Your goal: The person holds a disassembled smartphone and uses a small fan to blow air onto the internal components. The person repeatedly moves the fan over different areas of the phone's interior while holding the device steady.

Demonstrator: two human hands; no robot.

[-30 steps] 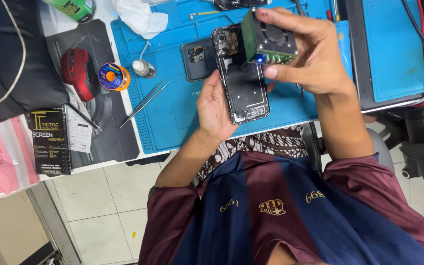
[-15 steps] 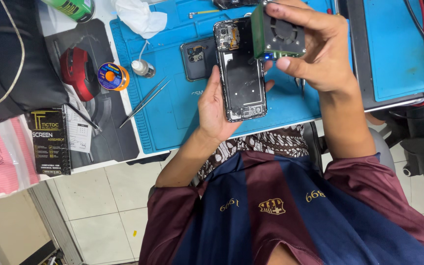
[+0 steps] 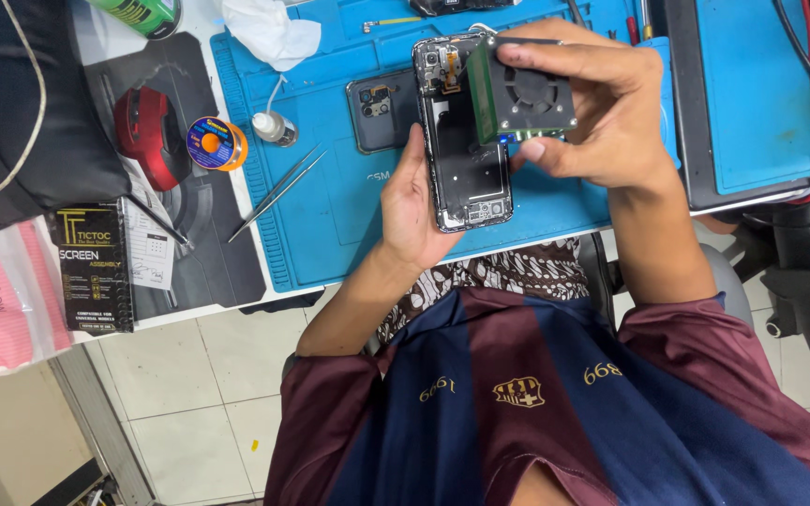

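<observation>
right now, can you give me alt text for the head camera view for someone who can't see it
Seen from above, a person's left hand holds an opened phone over a blue work mat while the right hand holds a small green fan unit against its upper part. On the mat lie tweezers, a detached phone back cover and a small bottle.

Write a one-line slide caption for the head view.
Left hand holds an opened phone; right hand holds a green fan unit against it.

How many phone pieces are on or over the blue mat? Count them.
2: the opened phone in the left hand, and a dark back cover lying on the blue mat. Others may be hidden.
</observation>
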